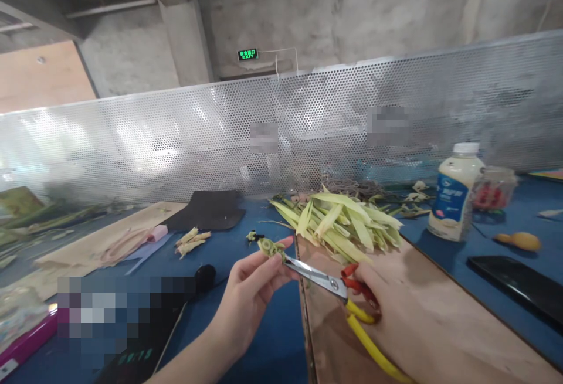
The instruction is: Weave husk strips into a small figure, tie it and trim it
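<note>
My left hand (255,290) pinches a small pale-green curled piece of plant material (269,247) between thumb and fingers; its dark tip points to the left. My right hand (378,296) grips a pair of scissors (323,278) with red and yellow handles. The blades point left and their tips reach the green piece, right by my left fingertips. Whether the tips cut into it or only touch it, I cannot tell. Just beyond my hands a heap of pale yellow-green corn husks (338,220) lies partly on a brown wooden board (417,308).
A perforated metal screen (211,143) runs behind the blue table. To the right stand a milk bottle (455,190), a clear box with red contents (495,187) and a dark phone (519,287). On the left are black sheet material (206,209), husk scraps (192,241) and brown paper (83,249).
</note>
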Tool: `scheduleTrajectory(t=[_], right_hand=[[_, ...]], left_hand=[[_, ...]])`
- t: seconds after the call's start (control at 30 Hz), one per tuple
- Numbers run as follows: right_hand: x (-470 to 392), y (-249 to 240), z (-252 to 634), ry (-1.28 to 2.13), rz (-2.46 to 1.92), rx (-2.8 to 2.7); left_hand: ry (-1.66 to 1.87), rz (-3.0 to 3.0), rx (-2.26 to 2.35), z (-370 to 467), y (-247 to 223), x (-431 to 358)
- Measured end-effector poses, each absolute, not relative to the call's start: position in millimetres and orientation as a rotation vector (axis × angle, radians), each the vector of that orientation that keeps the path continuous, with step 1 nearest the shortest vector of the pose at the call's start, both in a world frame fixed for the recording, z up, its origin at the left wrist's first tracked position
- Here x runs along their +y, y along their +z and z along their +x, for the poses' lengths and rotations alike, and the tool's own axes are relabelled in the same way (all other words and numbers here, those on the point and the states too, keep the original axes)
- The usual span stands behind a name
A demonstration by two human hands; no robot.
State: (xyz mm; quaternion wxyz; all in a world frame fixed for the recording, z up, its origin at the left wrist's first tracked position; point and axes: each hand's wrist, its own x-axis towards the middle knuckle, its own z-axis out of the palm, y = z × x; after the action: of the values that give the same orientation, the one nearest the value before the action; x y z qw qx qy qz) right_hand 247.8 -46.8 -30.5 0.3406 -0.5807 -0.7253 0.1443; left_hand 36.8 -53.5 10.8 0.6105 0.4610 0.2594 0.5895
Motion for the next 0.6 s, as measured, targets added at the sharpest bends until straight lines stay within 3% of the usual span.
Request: scheduleTrajectory(t=[0.6], right_hand=[[-45.7, -29.6, 238.6, 0.414, -1.506, -1.839]], left_hand=[[1.322, 1.022, 0.557, 36.4, 9.8, -52.0]])
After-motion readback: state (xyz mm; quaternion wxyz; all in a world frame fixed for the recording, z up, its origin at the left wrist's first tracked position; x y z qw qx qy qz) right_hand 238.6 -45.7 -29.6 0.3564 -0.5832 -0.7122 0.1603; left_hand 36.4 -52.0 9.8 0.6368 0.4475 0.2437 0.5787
